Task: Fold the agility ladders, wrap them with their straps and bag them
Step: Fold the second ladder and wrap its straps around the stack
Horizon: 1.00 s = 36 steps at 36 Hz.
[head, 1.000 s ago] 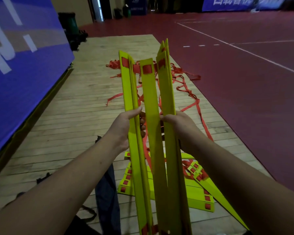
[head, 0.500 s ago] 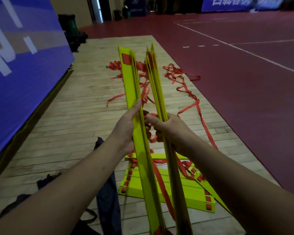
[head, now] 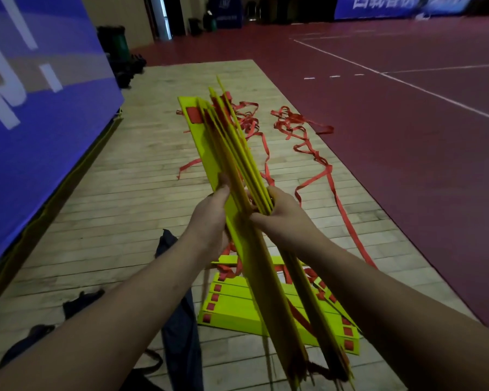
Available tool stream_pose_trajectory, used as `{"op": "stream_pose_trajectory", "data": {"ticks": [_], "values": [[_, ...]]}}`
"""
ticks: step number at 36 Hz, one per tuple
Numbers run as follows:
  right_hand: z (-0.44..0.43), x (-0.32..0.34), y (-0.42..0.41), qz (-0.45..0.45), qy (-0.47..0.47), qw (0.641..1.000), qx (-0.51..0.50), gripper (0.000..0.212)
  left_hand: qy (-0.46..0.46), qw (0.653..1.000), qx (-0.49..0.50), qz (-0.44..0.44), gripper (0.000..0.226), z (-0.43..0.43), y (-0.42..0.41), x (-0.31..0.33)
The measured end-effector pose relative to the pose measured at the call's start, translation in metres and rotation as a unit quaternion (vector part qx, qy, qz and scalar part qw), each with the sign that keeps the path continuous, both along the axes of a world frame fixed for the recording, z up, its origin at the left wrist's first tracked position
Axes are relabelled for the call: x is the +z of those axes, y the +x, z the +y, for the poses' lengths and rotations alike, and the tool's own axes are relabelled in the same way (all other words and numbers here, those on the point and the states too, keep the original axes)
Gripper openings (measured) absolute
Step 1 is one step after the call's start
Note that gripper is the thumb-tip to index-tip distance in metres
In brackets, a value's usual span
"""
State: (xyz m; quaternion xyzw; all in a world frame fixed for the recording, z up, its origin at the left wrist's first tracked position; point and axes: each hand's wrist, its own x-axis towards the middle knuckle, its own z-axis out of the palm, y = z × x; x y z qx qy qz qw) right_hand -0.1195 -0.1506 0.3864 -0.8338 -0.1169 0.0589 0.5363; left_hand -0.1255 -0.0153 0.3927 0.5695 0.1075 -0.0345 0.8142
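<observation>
Both hands hold a bundle of yellow agility-ladder rungs (head: 232, 153), gathered side by side and pointing away from me. My left hand (head: 212, 215) grips the bundle's left side, thumb along the flat outer rung. My right hand (head: 283, 215) grips its right side, fingers curled round the rungs. Red straps (head: 316, 162) trail from the rungs across the floor ahead. A second folded stack of yellow rungs (head: 237, 311) with red tabs lies flat on the floor below my arms. A dark bag (head: 181, 328) lies left of that stack.
I stand on a strip of wooden floor (head: 124, 193). A blue banner wall (head: 34, 117) runs along the left. Red court flooring (head: 407, 136) with white lines spreads to the right. Dark bins (head: 119, 49) stand at the far left end.
The rungs, split into separate groups a second ago, have been pressed together into one bundle. The bundle has tilted left, and my hands have come closer together.
</observation>
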Motion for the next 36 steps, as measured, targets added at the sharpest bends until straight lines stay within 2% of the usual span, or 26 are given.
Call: {"op": "stream_pose_trajectory", "data": {"ticks": [4,5,7,8,11,12,16,17,19,20,22,24,26,27,30,31,34,36], "values": [[-0.008,0.008,0.000,-0.017,0.037,0.999,-0.031,0.014,0.056,0.998,0.017,0.013,0.046,0.006,0.003,0.003],[-0.010,0.011,-0.001,-0.020,0.051,0.998,-0.034,0.011,0.069,0.997,0.028,0.022,0.058,0.007,0.004,0.005],[-0.014,0.018,-0.002,-0.026,0.074,0.996,-0.039,0.013,0.117,0.992,0.033,0.037,0.102,0.008,0.007,0.004],[-0.016,0.020,-0.003,-0.028,0.083,0.995,-0.041,0.015,0.152,0.987,0.033,0.032,0.110,0.009,0.009,0.003],[-0.017,0.022,-0.004,-0.024,0.095,0.994,-0.037,0.012,0.249,0.967,0.051,0.006,0.073,0.010,0.015,-0.003],[-0.016,0.021,-0.004,-0.021,0.105,0.993,-0.040,0.009,0.259,0.965,0.047,0.005,0.072,0.010,0.015,-0.004],[-0.013,0.022,-0.003,0.016,0.160,0.985,-0.059,0.010,0.168,0.986,-0.001,-0.003,0.100,0.017,0.013,-0.001],[-0.013,0.022,-0.002,0.026,0.173,0.982,-0.065,0.011,0.133,0.990,-0.035,-0.006,0.090,0.021,0.015,-0.001],[-0.014,0.021,0.000,0.037,0.185,0.979,-0.083,0.014,0.072,0.992,-0.105,-0.022,0.052,0.025,0.014,0.005],[-0.015,0.020,0.002,0.045,0.188,0.977,-0.092,0.018,0.050,0.990,-0.127,-0.026,0.047,0.029,0.015,0.005],[-0.018,0.017,0.005,0.070,0.201,0.972,-0.104,0.027,0.012,0.988,-0.153,-0.030,0.049,0.034,0.015,0.004],[-0.019,0.016,0.004,0.098,0.207,0.967,-0.111,0.035,0.018,0.983,-0.177,-0.032,0.050,0.033,0.015,0.003],[-0.019,0.014,0.003,0.124,0.210,0.964,-0.102,0.057,0.033,0.984,-0.171,-0.033,0.053,0.031,0.014,0.002],[-0.019,0.012,0.003,0.133,0.215,0.963,-0.093,0.060,0.043,0.985,-0.165,-0.039,0.055,0.030,0.013,0.000],[-0.019,0.008,0.003,0.142,0.249,0.957,-0.051,0.031,0.067,0.986,-0.139,-0.064,0.056,0.029,0.013,-0.002],[-0.019,0.007,0.004,0.140,0.257,0.956,-0.035,0.028,0.075,0.986,-0.130,-0.073,0.054,0.029,0.012,-0.002],[-0.018,0.008,0.004,0.113,0.244,0.963,-0.014,0.047,0.106,0.983,-0.113,-0.102,0.048,0.027,0.009,0.001],[-0.017,0.007,0.004,0.102,0.236,0.966,-0.019,0.051,0.129,0.979,-0.112,-0.114,0.047,0.028,0.009,-0.001]]}}
